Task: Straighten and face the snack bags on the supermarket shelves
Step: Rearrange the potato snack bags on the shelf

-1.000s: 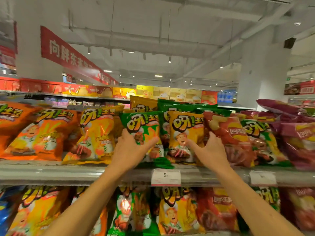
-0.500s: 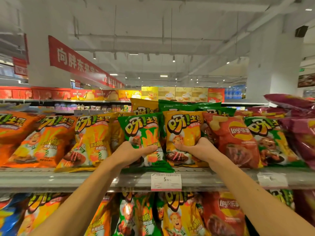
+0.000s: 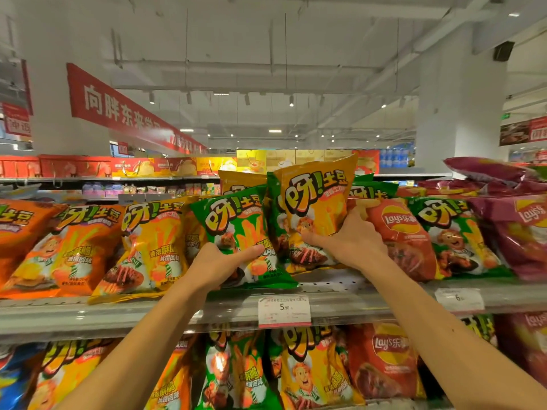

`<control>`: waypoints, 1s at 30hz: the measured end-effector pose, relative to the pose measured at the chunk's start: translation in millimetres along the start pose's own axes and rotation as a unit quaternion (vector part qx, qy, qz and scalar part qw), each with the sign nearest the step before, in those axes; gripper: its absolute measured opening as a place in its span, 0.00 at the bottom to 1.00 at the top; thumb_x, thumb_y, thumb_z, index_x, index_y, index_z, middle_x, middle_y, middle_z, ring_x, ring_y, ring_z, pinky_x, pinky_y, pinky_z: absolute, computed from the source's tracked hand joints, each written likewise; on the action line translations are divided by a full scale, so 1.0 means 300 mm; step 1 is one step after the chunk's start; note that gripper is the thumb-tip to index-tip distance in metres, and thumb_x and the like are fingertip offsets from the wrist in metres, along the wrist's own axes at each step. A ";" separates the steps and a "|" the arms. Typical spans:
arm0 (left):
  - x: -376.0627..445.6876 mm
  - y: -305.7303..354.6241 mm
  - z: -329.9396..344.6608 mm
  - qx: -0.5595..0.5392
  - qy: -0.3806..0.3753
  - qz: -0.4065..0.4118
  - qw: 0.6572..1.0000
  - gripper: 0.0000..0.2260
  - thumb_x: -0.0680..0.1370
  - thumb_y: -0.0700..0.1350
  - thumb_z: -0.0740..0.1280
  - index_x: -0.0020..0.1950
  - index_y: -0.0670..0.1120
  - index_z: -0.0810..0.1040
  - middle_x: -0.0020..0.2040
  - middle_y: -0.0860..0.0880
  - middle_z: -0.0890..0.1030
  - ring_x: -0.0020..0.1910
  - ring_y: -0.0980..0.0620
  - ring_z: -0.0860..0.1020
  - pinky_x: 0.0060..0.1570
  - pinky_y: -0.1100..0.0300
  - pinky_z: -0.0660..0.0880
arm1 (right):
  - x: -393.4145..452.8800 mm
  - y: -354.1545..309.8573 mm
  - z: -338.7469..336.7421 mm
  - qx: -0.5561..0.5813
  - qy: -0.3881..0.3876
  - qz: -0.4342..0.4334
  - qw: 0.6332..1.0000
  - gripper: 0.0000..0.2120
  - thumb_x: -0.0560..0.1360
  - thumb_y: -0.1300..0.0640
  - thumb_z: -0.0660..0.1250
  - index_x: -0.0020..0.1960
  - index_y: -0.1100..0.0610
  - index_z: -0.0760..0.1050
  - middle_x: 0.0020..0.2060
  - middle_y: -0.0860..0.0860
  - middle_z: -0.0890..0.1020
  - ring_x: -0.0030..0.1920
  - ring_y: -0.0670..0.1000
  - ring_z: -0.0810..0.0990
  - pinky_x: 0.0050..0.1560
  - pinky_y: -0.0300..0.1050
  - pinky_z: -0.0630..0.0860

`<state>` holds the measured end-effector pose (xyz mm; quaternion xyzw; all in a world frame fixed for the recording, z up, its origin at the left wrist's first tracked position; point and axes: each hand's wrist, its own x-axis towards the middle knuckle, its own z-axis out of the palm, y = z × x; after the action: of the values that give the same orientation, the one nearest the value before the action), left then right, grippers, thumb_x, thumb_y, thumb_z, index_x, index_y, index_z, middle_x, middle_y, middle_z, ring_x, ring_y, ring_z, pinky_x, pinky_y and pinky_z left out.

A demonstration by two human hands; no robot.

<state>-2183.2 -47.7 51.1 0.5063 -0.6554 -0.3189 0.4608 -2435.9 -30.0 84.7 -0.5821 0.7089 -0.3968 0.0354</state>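
Observation:
A green snack bag (image 3: pixel 236 223) leans at the front of the upper shelf (image 3: pixel 118 316); my left hand (image 3: pixel 220 266) grips its lower edge, thumb across the front. My right hand (image 3: pixel 347 244) holds a yellow snack bag (image 3: pixel 318 196) by its lower part, raised above its neighbours and tilted slightly. A red Lay's bag (image 3: pixel 405 241) stands just right of that hand, with another green bag (image 3: pixel 453 232) beyond it. Yellow (image 3: pixel 154 247) and orange (image 3: pixel 71 247) bags lean to the left.
A price tag (image 3: pixel 284 310) hangs on the shelf rail below my hands, another tag (image 3: pixel 458 298) to the right. Purple bags (image 3: pixel 521 232) crowd the right end. The lower shelf holds more green, yellow and red bags (image 3: pixel 381 359). A white pillar (image 3: pixel 455 113) rises behind.
My right hand has lifted the yellow bag up above the row. My left hand keeps its grip on the green bag, which has shifted slightly left.

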 end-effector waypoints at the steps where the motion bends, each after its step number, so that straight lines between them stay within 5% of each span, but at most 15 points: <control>1: 0.004 0.000 0.004 -0.003 -0.001 -0.004 1.000 0.17 0.70 0.61 0.75 0.29 0.51 0.82 0.20 0.56 0.74 0.20 0.62 0.71 0.36 0.60 0.67 | -0.011 0.009 -0.022 0.009 0.009 -0.007 1.000 0.57 0.57 0.21 0.71 0.73 0.56 0.61 0.64 0.55 0.77 0.64 0.63 0.77 0.62 0.61 0.76; 5: 0.021 0.024 0.053 0.004 -0.016 0.050 0.999 0.15 0.70 0.59 0.76 0.49 0.52 0.85 0.41 0.58 0.86 0.36 0.62 0.82 0.42 0.62 0.73 | -0.064 0.071 -0.111 0.050 0.043 -0.035 0.997 0.47 0.58 0.22 0.72 0.65 0.52 0.67 0.52 0.47 0.79 0.56 0.55 0.81 0.57 0.57 0.79; 10: 0.055 0.063 0.184 0.007 -0.033 0.091 0.995 0.15 0.68 0.60 0.78 0.50 0.55 0.84 0.45 0.60 0.86 0.44 0.63 0.83 0.49 0.58 0.77 | -0.126 0.162 -0.203 0.123 0.051 -0.026 0.991 0.44 0.52 0.22 0.71 0.59 0.46 0.69 0.49 0.40 0.78 0.46 0.44 0.77 0.49 0.47 0.73; 13: 0.090 0.086 0.268 0.019 -0.032 0.099 0.994 0.24 0.66 0.63 0.78 0.56 0.53 0.82 0.51 0.57 0.85 0.51 0.56 0.83 0.57 0.50 0.78 | -0.158 0.218 -0.241 0.148 0.064 -0.019 0.987 0.44 0.52 0.24 0.72 0.62 0.46 0.74 0.50 0.38 0.81 0.46 0.42 0.78 0.44 0.41 0.70; 15: 0.109 0.108 0.321 0.012 -0.023 0.083 0.996 0.34 0.63 0.64 0.79 0.63 0.50 0.76 0.56 0.54 0.82 0.55 0.53 0.80 0.60 0.50 0.76 | -0.177 0.250 -0.259 0.174 0.075 -0.013 0.982 0.35 0.52 0.25 0.73 0.54 0.40 0.74 0.42 0.31 0.81 0.41 0.34 0.77 0.41 0.36 0.68; 17: 0.117 0.126 0.365 0.021 -0.008 0.083 0.996 0.29 0.64 0.63 0.79 0.58 0.56 0.71 0.52 0.58 0.78 0.49 0.58 0.77 0.54 0.57 0.74 | -0.189 0.277 -0.268 0.201 0.071 -0.008 0.977 0.31 0.52 0.25 0.75 0.48 0.40 0.73 0.40 0.31 0.81 0.40 0.33 0.77 0.43 0.39 0.71; 19: 0.113 0.146 0.402 0.030 0.001 0.096 0.995 0.25 0.65 0.63 0.79 0.51 0.59 0.67 0.46 0.63 0.72 0.43 0.64 0.72 0.48 0.61 0.72 | -0.198 0.302 -0.267 0.212 0.058 -0.011 0.975 0.37 0.52 0.26 0.76 0.57 0.41 0.76 0.47 0.34 0.82 0.47 0.38 0.80 0.50 0.44 0.74; 21: 0.117 0.147 0.433 0.023 -0.004 0.098 0.995 0.34 0.65 0.62 0.79 0.64 0.53 0.67 0.50 0.61 0.72 0.51 0.59 0.74 0.56 0.57 0.75 | -0.212 0.317 -0.261 0.211 0.052 -0.010 0.976 0.47 0.53 0.26 0.76 0.67 0.43 0.72 0.55 0.37 0.81 0.55 0.44 0.80 0.56 0.46 0.73; 24: 0.130 0.134 0.449 0.029 -0.013 0.068 0.997 0.45 0.63 0.63 0.80 0.71 0.45 0.63 0.59 0.54 0.76 0.62 0.50 0.74 0.65 0.49 0.73 | -0.235 0.322 -0.243 0.225 0.041 -0.020 0.973 0.43 0.55 0.27 0.76 0.66 0.40 0.71 0.54 0.34 0.80 0.55 0.40 0.79 0.54 0.43 0.72; 28: 0.123 0.121 0.421 0.045 -0.042 0.018 0.998 0.48 0.60 0.68 0.78 0.68 0.45 0.60 0.59 0.52 0.73 0.57 0.51 0.73 0.53 0.55 0.72 | -0.245 0.296 -0.212 0.236 0.027 -0.026 0.971 0.41 0.58 0.26 0.76 0.66 0.41 0.73 0.56 0.37 0.82 0.57 0.44 0.80 0.53 0.44 0.74; 30: 0.110 0.119 0.388 0.077 -0.060 0.037 0.994 0.39 0.61 0.67 0.77 0.60 0.50 0.62 0.52 0.57 0.72 0.49 0.57 0.74 0.48 0.59 0.71 | -0.244 0.265 -0.196 0.246 0.030 -0.037 0.968 0.39 0.61 0.27 0.76 0.67 0.40 0.72 0.56 0.36 0.82 0.57 0.43 0.80 0.53 0.44 0.74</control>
<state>-2306.3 -74.9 48.8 0.4954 -0.7231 -0.2796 0.3918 -2506.1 63.6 46.6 -0.5692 0.5681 -0.5774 0.1410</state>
